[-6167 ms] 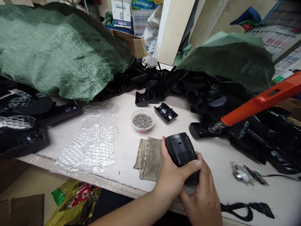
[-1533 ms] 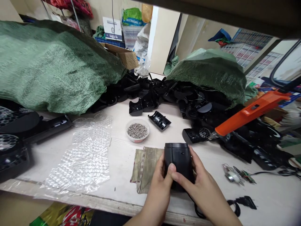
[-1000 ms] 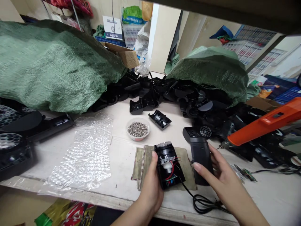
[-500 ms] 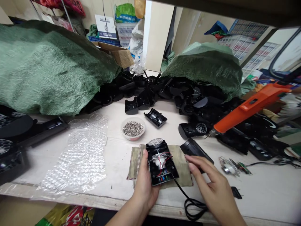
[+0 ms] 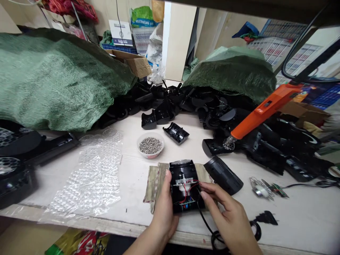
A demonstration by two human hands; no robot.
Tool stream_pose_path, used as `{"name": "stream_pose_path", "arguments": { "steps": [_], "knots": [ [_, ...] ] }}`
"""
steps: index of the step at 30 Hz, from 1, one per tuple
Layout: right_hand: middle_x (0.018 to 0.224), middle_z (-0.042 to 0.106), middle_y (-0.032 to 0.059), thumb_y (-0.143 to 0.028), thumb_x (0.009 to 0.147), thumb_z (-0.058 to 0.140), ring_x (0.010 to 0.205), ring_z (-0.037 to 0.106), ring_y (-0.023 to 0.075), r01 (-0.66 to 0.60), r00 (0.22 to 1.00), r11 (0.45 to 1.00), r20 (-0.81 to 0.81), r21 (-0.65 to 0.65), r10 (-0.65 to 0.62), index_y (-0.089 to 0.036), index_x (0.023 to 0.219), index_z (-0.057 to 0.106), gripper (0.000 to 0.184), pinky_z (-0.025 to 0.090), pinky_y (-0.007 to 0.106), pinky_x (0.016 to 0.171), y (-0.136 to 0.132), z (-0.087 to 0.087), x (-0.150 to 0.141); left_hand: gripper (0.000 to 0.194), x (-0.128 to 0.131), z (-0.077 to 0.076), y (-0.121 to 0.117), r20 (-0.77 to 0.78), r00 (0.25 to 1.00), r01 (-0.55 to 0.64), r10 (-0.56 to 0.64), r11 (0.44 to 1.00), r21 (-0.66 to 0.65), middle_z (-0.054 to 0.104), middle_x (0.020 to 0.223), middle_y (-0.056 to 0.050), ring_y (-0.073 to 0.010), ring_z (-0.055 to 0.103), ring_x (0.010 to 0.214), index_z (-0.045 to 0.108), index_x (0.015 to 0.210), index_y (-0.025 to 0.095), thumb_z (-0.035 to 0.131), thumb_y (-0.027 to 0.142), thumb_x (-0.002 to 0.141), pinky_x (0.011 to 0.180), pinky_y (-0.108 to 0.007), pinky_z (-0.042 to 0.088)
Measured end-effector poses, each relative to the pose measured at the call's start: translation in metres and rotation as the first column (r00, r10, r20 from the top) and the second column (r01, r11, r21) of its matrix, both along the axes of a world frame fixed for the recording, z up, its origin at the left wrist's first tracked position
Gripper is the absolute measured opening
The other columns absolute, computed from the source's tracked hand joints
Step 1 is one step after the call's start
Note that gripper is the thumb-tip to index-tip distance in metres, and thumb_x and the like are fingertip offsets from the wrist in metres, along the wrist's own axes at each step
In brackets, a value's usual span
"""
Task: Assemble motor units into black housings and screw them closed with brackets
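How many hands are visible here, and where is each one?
2: the left hand grips the open black case at its left; the right hand is at the case's right edge, by red wires. No others show.

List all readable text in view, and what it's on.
"BLUE GIRL": white carton at the back, upper line.
"BLUE GIRL": same carton, lower blue band, slightly blurred.
Green-and-blue bag: lettering too small to read.
Gold-and-red bag, picture's bottom: white marks, unreadable.
Opened black unit, orange driver: no readable text.

Single head view faced forward and down across the workbench (image 5: 134,184); left hand (image 5: 163,203) and right hand (image 5: 225,212) near, white carton (image 5: 120,33) far.
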State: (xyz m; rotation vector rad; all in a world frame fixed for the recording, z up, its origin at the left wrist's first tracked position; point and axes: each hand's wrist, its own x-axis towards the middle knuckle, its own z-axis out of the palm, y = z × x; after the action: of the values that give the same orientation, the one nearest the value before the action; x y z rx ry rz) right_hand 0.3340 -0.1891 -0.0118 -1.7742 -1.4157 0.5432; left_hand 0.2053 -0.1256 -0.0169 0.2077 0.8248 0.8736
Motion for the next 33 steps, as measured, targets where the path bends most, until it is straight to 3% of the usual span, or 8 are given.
{"name": "stream_pose_path", "arguments": {
  "steps": [3,4,7,8,10,14,26,33],
  "knots": [
    [0.097,0.070,0.0035,-0.039,0.089,0.051,0.085,0.067,0.0174,0.094,0.996,0.995,-0.007,0.025,-0.094,-0.024,0.104,0.064,0.025,0.054,0.026,0.080,0.001,0.001,0.002,0.052,-0.002,-0.004,0.001,-0.407,0.913,0.104,-0.004,0.969,0.224,0.058,0.131,-0.010,-0.0287,0.035,0.136,0.061,0.120,0.018,0.043,0.055,0.089,0.114,-0.045,0.021],
    [0.094,0.070,0.0034,-0.040,0.088,0.051,0.083,0.067,0.0172,0.106,0.994,0.994,0.001,0.020,-0.106,-0.024,0.103,0.064,0.025,0.054,0.026,0.077,0.002,0.001,0.004,0.051,-0.005,-0.005,0.004,-0.552,0.834,0.193,0.031,0.920,0.342,0.054,0.136,-0.009,-0.0275,0.031,0.138,0.058,0.124,0.019,0.042,0.053,0.089,0.115,-0.044,0.017],
    [0.087,0.071,0.0028,-0.041,0.087,0.050,0.077,0.067,0.0167,0.078,0.996,0.994,0.054,-0.074,-0.074,-0.024,0.098,0.064,0.024,0.054,0.024,0.069,0.009,-0.002,0.012,0.048,-0.017,-0.006,0.018,-0.790,0.582,0.521,0.190,0.659,0.542,0.054,0.134,-0.011,-0.0265,0.040,0.130,0.050,0.133,0.016,0.037,0.041,0.094,0.113,-0.047,0.023],
    [0.086,0.071,0.0026,-0.041,0.087,0.050,0.076,0.068,0.0165,0.058,0.996,0.992,0.071,-0.112,-0.050,-0.024,0.097,0.063,0.024,0.054,0.024,0.068,0.011,-0.003,0.014,0.047,-0.022,-0.006,0.022,-0.812,0.539,0.585,0.223,0.594,0.551,0.056,0.130,-0.012,-0.0261,0.045,0.125,0.050,0.133,0.014,0.035,0.037,0.094,0.110,-0.047,0.027],
    [0.088,0.071,0.0027,-0.041,0.088,0.048,0.078,0.068,0.0162,0.020,0.996,0.987,0.086,-0.158,-0.007,-0.024,0.097,0.063,0.024,0.053,0.024,0.070,0.013,-0.007,0.019,0.044,-0.029,-0.007,0.028,-0.831,0.509,0.642,0.223,0.545,0.539,0.060,0.126,-0.013,-0.0246,0.050,0.119,0.052,0.130,0.012,0.036,0.032,0.094,0.107,-0.046,0.032],
    [0.091,0.071,0.0030,-0.041,0.089,0.048,0.080,0.068,0.0161,-0.032,0.992,0.985,0.112,-0.169,0.052,-0.025,0.100,0.062,0.025,0.053,0.024,0.073,0.014,-0.009,0.024,0.043,-0.034,-0.011,0.029,-0.808,0.547,0.626,0.218,0.534,0.568,0.057,0.133,-0.008,-0.0217,0.048,0.124,0.049,0.134,0.018,0.038,0.030,0.094,0.109,-0.044,0.032],
    [0.087,0.072,0.0033,-0.040,0.089,0.050,0.070,0.068,0.0162,-0.064,0.985,0.991,0.150,-0.119,0.082,-0.024,0.100,0.065,0.024,0.053,0.021,0.055,0.018,-0.002,0.021,0.041,-0.034,-0.018,0.029,-0.746,0.642,0.482,0.176,0.664,0.571,0.059,0.131,-0.008,-0.0247,0.051,0.122,0.056,0.128,0.023,0.054,0.026,0.087,0.107,-0.042,0.032],
    [0.088,0.071,0.0035,-0.038,0.091,0.049,0.070,0.066,0.0157,-0.076,0.977,0.995,0.195,-0.057,0.086,-0.024,0.100,0.065,0.023,0.051,0.022,0.051,0.016,0.005,0.018,0.041,-0.037,-0.023,0.032,-0.703,0.695,0.453,0.152,0.666,0.592,0.060,0.127,-0.008,-0.0240,0.055,0.114,0.056,0.128,0.024,0.055,0.027,0.087,0.103,-0.041,0.037]
  ]
}}
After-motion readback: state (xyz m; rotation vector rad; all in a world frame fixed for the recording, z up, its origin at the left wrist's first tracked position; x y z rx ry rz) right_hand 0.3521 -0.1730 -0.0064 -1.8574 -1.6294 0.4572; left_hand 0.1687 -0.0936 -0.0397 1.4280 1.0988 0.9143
